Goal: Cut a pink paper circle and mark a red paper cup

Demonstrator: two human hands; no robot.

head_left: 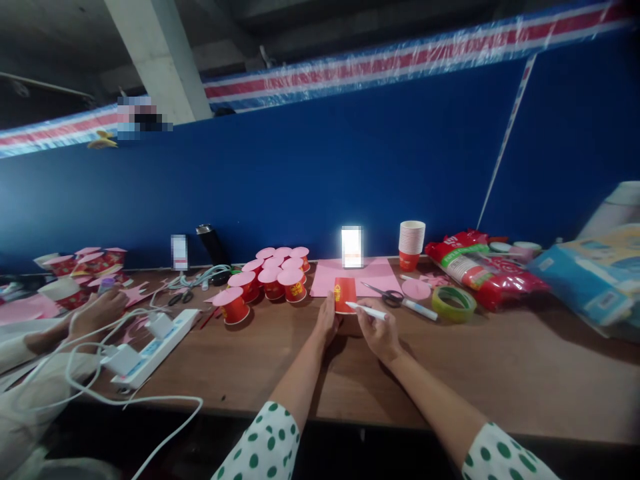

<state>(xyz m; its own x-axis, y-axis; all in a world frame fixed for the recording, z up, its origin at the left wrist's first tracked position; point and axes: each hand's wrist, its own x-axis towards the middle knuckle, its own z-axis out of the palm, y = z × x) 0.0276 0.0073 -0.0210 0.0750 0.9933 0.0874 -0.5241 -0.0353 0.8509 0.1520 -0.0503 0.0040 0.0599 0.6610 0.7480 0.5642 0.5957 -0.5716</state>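
A red paper cup [345,294] stands upside down on a pink paper sheet [373,274] at the middle of the wooden table [500,373]. My left hand [327,320] rests against the cup's left side, fingers curled on it. My right hand [379,330] grips a white pen [366,310] whose tip points at the cup's lower right edge. Scissors [387,295] and a pink paper disc [416,289] lie just right of the cup.
Several red cups capped with pink discs [273,277] cluster at the left. A stack of cups [411,244], a tape roll [454,303], red packets [480,270] and blue packs [590,280] stand right. A power strip [155,347] and another person's hand [95,313] are far left.
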